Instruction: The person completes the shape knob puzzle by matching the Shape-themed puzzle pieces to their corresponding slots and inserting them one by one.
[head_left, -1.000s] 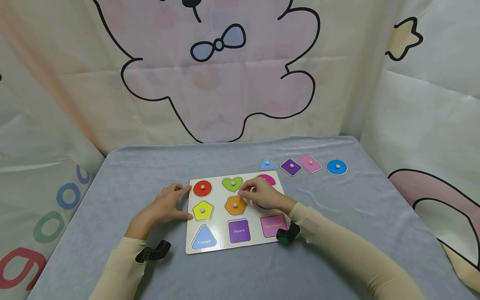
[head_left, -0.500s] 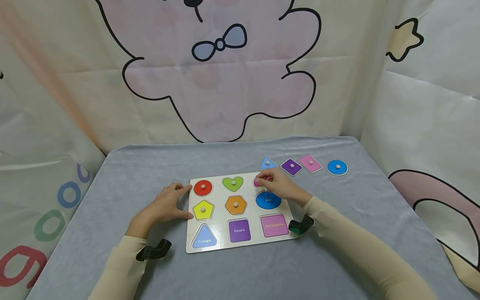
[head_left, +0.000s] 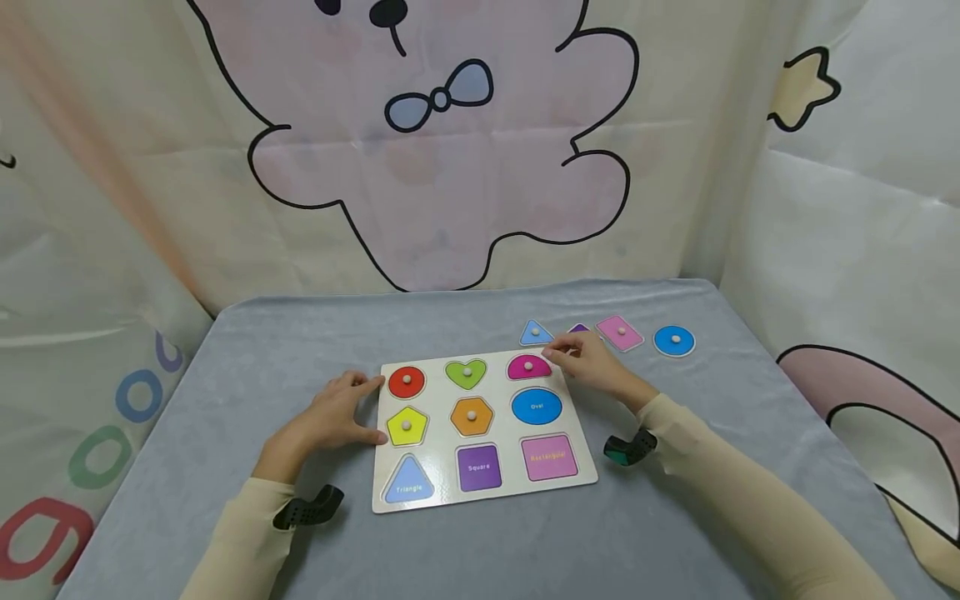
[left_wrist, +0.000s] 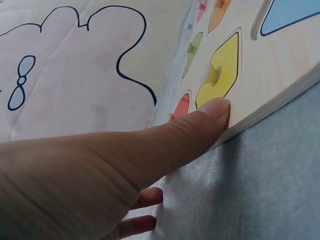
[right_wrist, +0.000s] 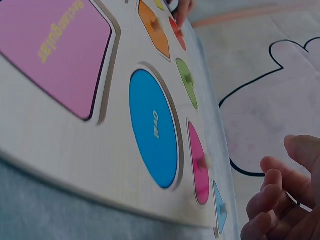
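The knobbed shape puzzle board (head_left: 438, 404) lies flat on the grey cloth (head_left: 480, 558) in front of you. Your left hand (head_left: 330, 417) steadies its left edge: thumb and fingers are spread apart, the thumb touching beside the yellow pentagon (head_left: 407, 426). Your right hand (head_left: 592, 364) is at the board's upper right corner, fingers bent, thumb apart from the index finger, gripping nothing. It partly covers the purple square (head_left: 578, 327); contact cannot be determined. The light blue triangle (head_left: 534, 335), pink rectangle (head_left: 619, 335) and blue oval (head_left: 673, 340) lie near it, beyond the board. Seated with the pentagon: red circle (head_left: 407, 382), green heart (head_left: 465, 375), magenta semicircle (head_left: 529, 367), orange hexagon (head_left: 472, 417).
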